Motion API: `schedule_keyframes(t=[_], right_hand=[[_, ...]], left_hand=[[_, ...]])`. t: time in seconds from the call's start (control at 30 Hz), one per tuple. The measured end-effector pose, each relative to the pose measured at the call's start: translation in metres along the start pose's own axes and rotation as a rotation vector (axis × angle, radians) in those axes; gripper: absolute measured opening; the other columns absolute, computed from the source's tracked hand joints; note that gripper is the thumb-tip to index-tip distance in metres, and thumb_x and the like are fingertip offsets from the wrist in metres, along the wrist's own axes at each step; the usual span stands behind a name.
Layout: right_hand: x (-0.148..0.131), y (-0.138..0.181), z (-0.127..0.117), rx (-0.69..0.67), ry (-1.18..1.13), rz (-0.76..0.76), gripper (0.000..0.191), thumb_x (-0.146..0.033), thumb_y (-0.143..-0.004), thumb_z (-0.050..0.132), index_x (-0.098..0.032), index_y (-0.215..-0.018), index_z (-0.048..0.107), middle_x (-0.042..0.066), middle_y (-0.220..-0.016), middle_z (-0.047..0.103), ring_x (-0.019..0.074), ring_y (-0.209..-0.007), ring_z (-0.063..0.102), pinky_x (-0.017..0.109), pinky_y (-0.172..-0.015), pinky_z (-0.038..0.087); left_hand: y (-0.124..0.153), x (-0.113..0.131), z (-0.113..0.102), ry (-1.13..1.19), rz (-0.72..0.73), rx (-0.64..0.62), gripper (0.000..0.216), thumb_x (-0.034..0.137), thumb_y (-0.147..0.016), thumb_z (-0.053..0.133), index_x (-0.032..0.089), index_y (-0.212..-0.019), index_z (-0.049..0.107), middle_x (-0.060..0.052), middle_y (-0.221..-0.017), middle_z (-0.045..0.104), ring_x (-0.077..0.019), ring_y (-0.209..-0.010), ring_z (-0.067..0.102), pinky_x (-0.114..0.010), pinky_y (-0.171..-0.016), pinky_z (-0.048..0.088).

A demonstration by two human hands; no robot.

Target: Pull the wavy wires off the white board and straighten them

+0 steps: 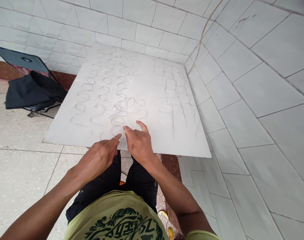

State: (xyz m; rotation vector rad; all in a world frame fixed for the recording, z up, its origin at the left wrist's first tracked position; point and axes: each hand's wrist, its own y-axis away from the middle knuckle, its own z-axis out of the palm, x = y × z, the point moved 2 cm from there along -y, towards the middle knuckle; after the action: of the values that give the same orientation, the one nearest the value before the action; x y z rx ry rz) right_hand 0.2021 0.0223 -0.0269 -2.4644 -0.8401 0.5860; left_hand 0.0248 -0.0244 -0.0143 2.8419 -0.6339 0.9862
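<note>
- Head view: landmark is the white board (189, 146); its near edge is above the person's dark trousers (141, 175).
- Left hand (99, 154): positioned over the board's near edge. Index finger extended inward, other fingers curled. Any hold on a strand cannot be told.
- Right hand (139, 141): over the same edge, just right of the left hand. Thumb tip points toward the left index fingertip, with a narrow gap; index finger crooked, well apart from the thumb. Its hold likewise cannot be told.
- Curled strands (121, 96): in columns on the board's left half and middle, the nearest beside the fingertips (they look like loose thin wire, though drawn lines cannot be ruled out).
- Straighter strands (172, 113): crossing one another on the board's right half.
- Hazard, disturbance: if loose, nearby curls may shift or tangle, caused by a finger dragging across them.
- Hazard, loss: a strand at the near edge may drop off, caused by a forearm brushing it or a knock to the board.
- Surroundings: folding chair (36, 63) with dark cloth (34, 88), left of the board.
</note>
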Motion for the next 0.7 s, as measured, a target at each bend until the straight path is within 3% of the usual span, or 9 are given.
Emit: schedule_keyframes(t=[0.1,0.2,0.33,0.47,0.7], right_hand=[[0.000,0.002,0.003,0.020,0.009,-0.023,0.033,-0.018,-0.111,0.039,-0.011,-0.118,0.070,-0.006,-0.059,0.059,0.0100,-0.054,0.051,0.046,-0.121,0.042],[0.003,0.005,0.004,0.040,0.016,-0.035,0.030,-0.017,-0.110,0.042,-0.010,-0.117,0.070,-0.006,-0.058,0.058,0.0104,-0.054,0.051,0.047,-0.122,0.042],[0.006,0.008,0.002,0.055,0.017,-0.051,0.027,-0.017,-0.109,0.044,-0.013,-0.116,0.070,-0.006,-0.060,0.059,0.0112,-0.057,0.054,0.050,-0.124,0.040],[0.005,0.009,0.001,0.065,0.039,-0.084,0.026,-0.017,-0.109,0.045,-0.015,-0.116,0.069,-0.006,-0.060,0.059,0.0110,-0.056,0.053,0.051,-0.123,0.041],[0.001,0.011,0.002,0.069,0.067,-0.086,0.025,-0.018,-0.110,0.045,-0.014,-0.115,0.069,-0.006,-0.060,0.059,0.0106,-0.057,0.053,0.051,-0.123,0.042]], left_hand=[[-0.002,0.000,-0.001,-0.029,-0.041,-0.053,0.048,0.029,-0.108,0.033,0.008,-0.145,0.056,-0.008,-0.082,0.073,-0.0220,-0.070,0.069,-0.035,-0.069,0.053],[-0.003,-0.002,-0.006,0.079,-0.078,-0.074,0.045,0.039,-0.110,0.036,0.015,-0.135,0.065,-0.005,-0.084,0.076,-0.0210,-0.073,0.072,-0.034,-0.072,0.054],[-0.004,-0.006,-0.019,0.327,-0.176,-0.014,0.053,0.055,-0.106,0.049,0.021,-0.144,0.061,-0.005,-0.102,0.081,-0.0234,-0.097,0.076,-0.034,-0.089,0.057],[-0.013,-0.009,-0.030,0.539,-0.257,0.061,0.060,0.062,-0.106,0.042,0.016,-0.138,0.065,-0.009,-0.110,0.080,-0.0252,-0.108,0.075,-0.039,-0.102,0.055],[-0.030,-0.008,-0.028,0.713,-0.307,-0.053,0.067,0.070,-0.099,0.050,0.011,-0.124,0.069,-0.011,-0.091,0.080,-0.0265,-0.089,0.078,-0.041,-0.088,0.063]])
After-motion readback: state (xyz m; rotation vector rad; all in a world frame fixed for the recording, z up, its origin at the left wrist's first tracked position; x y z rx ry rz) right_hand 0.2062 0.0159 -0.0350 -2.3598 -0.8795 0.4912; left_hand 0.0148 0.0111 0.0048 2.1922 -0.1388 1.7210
